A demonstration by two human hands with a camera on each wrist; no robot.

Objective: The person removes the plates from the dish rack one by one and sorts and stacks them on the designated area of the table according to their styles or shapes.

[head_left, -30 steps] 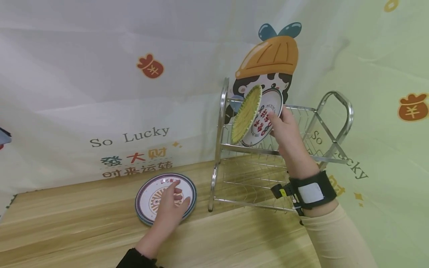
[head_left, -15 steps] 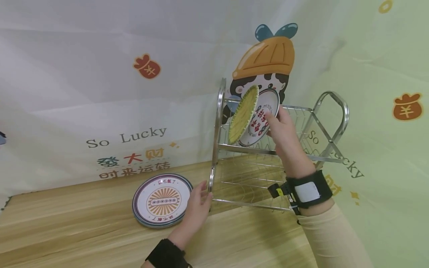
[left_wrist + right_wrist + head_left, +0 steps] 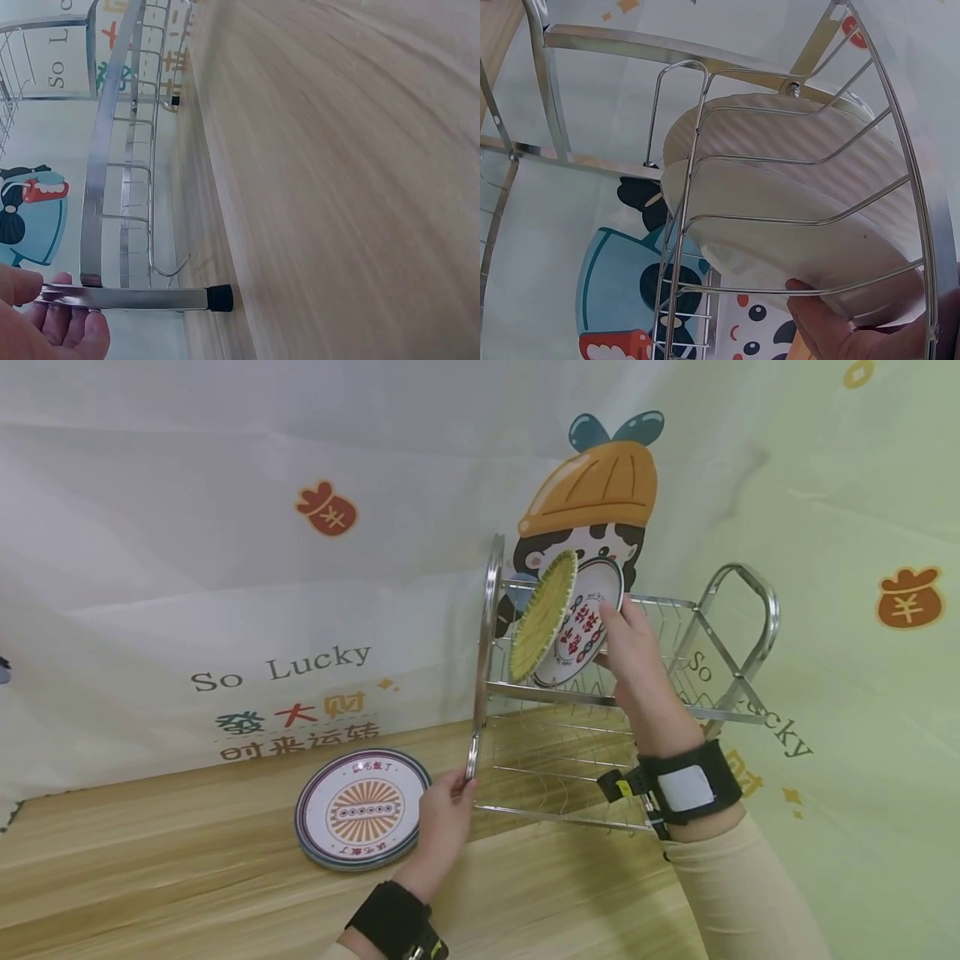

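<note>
A metal two-tier dish rack (image 3: 551, 693) stands on the wooden table. In its upper tier, my right hand (image 3: 641, 652) pinches the right edge of a white plate (image 3: 603, 583) with red characters, thumb on its face. Just left of that plate leans a yellow-green plate (image 3: 543, 618) with a notched rim, tilted upright. From underneath, the right wrist view shows the white plate's plain back (image 3: 772, 217) and the other's ridged back (image 3: 772, 127) behind the wires. Low on the rack's front left leg (image 3: 150, 298), my left hand (image 3: 444, 818) grips the metal between thumb and fingers.
Left of the rack, a round plate (image 3: 367, 860) with an orange sunburst lies on the table (image 3: 150, 868), its edge close to my left hand. A printed cloth (image 3: 187, 527) hangs behind. The rack's lower tier (image 3: 562, 777) sits under the plates.
My left hand has moved right from over the sunburst plate to the rack's leg and closed round it. The right hand keeps its hold on the white plate. The view has shifted slightly.
</note>
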